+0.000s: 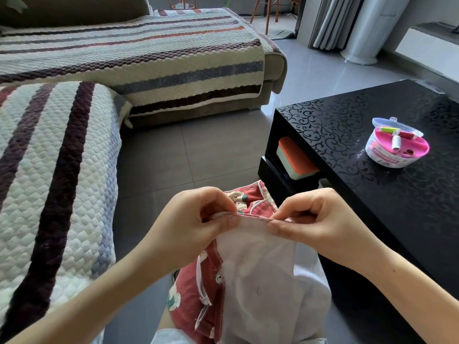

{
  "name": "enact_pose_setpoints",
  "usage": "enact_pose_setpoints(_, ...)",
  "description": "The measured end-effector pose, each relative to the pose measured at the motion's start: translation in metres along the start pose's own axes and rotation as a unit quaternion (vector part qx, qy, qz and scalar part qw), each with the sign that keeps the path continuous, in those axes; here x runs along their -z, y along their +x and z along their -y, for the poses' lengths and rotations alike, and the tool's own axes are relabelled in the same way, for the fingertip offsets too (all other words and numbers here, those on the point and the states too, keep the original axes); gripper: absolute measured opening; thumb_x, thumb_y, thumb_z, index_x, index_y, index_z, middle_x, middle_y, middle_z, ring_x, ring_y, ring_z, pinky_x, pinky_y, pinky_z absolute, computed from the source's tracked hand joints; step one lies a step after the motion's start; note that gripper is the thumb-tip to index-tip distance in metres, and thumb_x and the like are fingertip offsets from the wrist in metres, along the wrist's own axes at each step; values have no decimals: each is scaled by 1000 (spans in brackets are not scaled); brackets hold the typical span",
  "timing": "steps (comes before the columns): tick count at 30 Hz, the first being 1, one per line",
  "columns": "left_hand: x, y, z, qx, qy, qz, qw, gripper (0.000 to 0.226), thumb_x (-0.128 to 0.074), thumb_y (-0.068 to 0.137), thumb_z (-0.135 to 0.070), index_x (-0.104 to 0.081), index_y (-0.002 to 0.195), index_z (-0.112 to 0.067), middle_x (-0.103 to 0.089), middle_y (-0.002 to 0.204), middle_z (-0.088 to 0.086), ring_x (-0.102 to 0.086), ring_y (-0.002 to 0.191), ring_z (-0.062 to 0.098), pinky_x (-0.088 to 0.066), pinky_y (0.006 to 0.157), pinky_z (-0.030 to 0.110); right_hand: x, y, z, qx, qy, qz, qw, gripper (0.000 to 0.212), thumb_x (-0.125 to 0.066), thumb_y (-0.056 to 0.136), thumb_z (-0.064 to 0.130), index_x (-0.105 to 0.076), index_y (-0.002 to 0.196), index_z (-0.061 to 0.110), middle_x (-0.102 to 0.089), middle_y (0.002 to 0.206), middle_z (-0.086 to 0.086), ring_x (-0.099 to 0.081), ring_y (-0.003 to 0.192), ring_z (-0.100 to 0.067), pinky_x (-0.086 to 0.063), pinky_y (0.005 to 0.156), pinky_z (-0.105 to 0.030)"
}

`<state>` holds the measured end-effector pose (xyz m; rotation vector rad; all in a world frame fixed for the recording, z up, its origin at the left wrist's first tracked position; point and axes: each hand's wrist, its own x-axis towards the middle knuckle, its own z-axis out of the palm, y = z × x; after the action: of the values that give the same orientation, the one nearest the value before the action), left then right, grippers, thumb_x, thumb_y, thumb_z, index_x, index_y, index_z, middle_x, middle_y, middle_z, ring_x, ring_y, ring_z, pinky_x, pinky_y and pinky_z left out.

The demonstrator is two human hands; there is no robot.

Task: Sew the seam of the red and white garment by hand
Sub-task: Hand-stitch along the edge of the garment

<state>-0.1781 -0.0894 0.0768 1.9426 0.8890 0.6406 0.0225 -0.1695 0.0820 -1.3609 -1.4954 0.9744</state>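
The red and white garment (258,276) hangs in front of me, its white lining facing me and its red printed side showing at the left and behind. Its top seam (250,215) is stretched level between my two hands. My left hand (198,219) pinches the seam's left end between thumb and curled fingers. My right hand (313,219) pinches the seam's right end in the same way. A needle cannot be made out at my right fingertips.
A black patterned coffee table (372,194) stands at the right, bearing a round sewing kit (395,142) with thread spools and its open lid. An orange and green box (295,158) sits on the table's lower shelf. A striped quilted sofa (62,170) fills the left.
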Motion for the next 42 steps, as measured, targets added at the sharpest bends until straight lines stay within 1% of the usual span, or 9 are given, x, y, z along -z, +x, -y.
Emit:
enact_pose_setpoints(4,-2,2,-1,23,-31,47,998,18,-72,69,-39,-74,82,-26,-73,82,-11,-68,79,4,-54,74,27,1,-1,0,-26,51,-22,998,13,-79,66,12,-71,64,3,-43,43,10,-30,45,-3,-26,46,-13)
enact_pose_setpoints(9,-9,4,-5,9,-76,74,994,33,-73,62,-54,-74,79,-25,-69,74,8,-58,65,13,-48,61,38,1,-5,2,-28,51,-33,998,16,-80,64,22,-72,67,9,-38,51,-8,-26,52,-20,-20,53,-36)
enact_pose_setpoints(14,-9,6,-7,-28,-123,67,990,18,-80,69,-32,-76,75,-15,-62,63,-9,-54,61,7,-42,58,17,3,-5,5,-50,35,-16,998,12,-83,62,13,-71,61,12,-42,51,-6,-30,50,-20,-21,53,-31)
enact_pose_setpoints(18,-6,7,-9,-14,-171,98,980,14,-81,69,-24,-77,74,-11,-61,66,0,-54,65,11,-43,61,18,8,-2,2,-66,99,-41,992,41,-72,65,-21,-66,46,15,-60,49,7,-56,48,0,-45,56,-10)
enact_pose_setpoints(21,-5,7,-12,-1,-176,101,979,11,-79,68,-19,-77,74,-10,-61,66,2,-54,66,12,-43,61,20,8,-2,5,-66,64,22,995,20,-82,61,-3,-76,69,14,-45,51,12,-37,48,-4,-40,57,-13)
enact_pose_setpoints(23,-3,7,-13,10,-177,100,979,12,-79,67,-19,-76,74,-9,-64,66,-2,-57,66,11,-44,61,19,8,-2,5,-84,50,58,994,28,-80,60,10,-76,86,19,-29,56,5,-22,54,-17,-34,55,-18)
enact_pose_setpoints(29,0,8,-15,35,-167,98,980,10,-78,67,-22,-77,73,-14,-66,68,-3,-59,68,9,-45,63,19,6,-2,3,-58,78,22,995,28,-81,63,36,-75,75,12,-43,58,-19,-36,62,-23,-28,61,-36)
enact_pose_setpoints(34,0,7,-16,73,-172,113,976,22,-81,65,-30,-78,80,-14,-74,79,6,-67,75,15,-53,69,25,6,-1,6,-69,106,15,992,7,-78,66,18,-74,67,12,-57,63,-12,-51,59,-14,-43,56,-17)
enact_pose_setpoints(42,-6,5,-28,134,-235,84,959,19,-73,65,-22,-78,78,-8,-74,76,9,-66,70,10,-51,63,17,4,-1,8,-25,30,-10,999,12,-77,79,15,-71,81,5,-43,48,12,-39,47,0,-32,50,-8)
